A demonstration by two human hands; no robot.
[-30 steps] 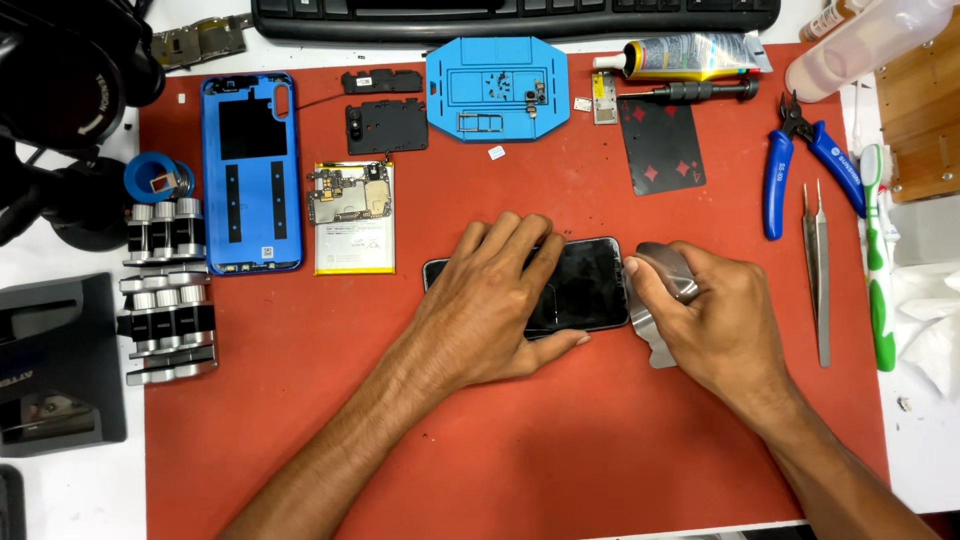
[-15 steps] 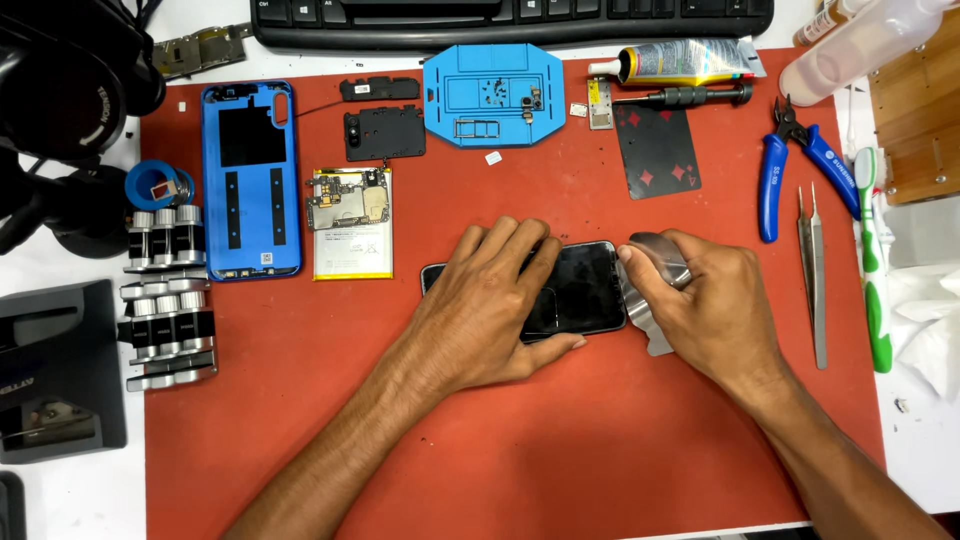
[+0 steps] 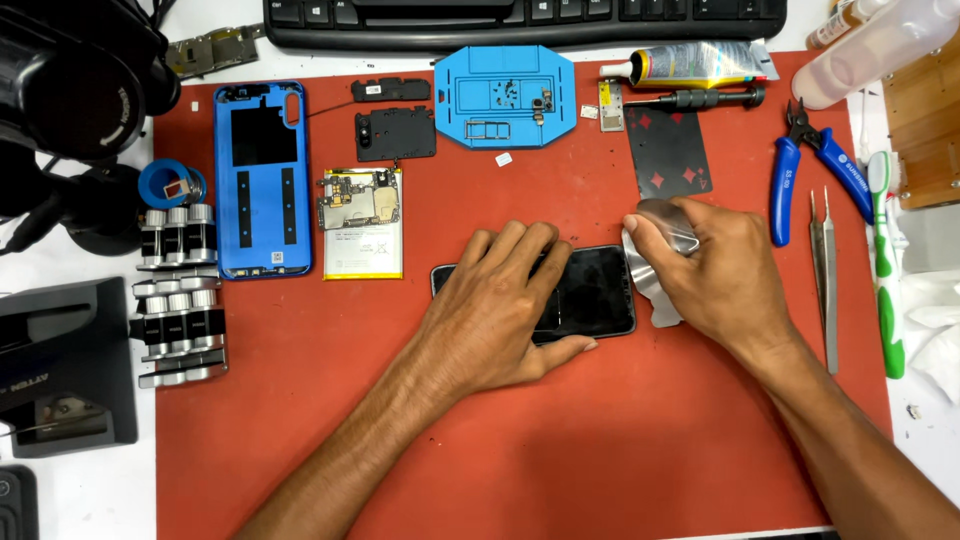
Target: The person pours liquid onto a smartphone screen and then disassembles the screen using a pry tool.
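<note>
The left hand (image 3: 500, 310) lay flat, fingers spread, pinning the phone (image 3: 590, 290) to the red mat (image 3: 400, 440), while the right hand (image 3: 715, 270) gripped a thin metal pry sheet (image 3: 660, 225) at its right edge, a prying step likely needing gentle, shallow pressure.

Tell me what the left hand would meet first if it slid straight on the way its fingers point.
The left hand lies flat on the dark phone screen, fingers pointing up and slightly right. Going straight on, it would probably meet the black playing card first, though the line may pass just left of it.
</note>
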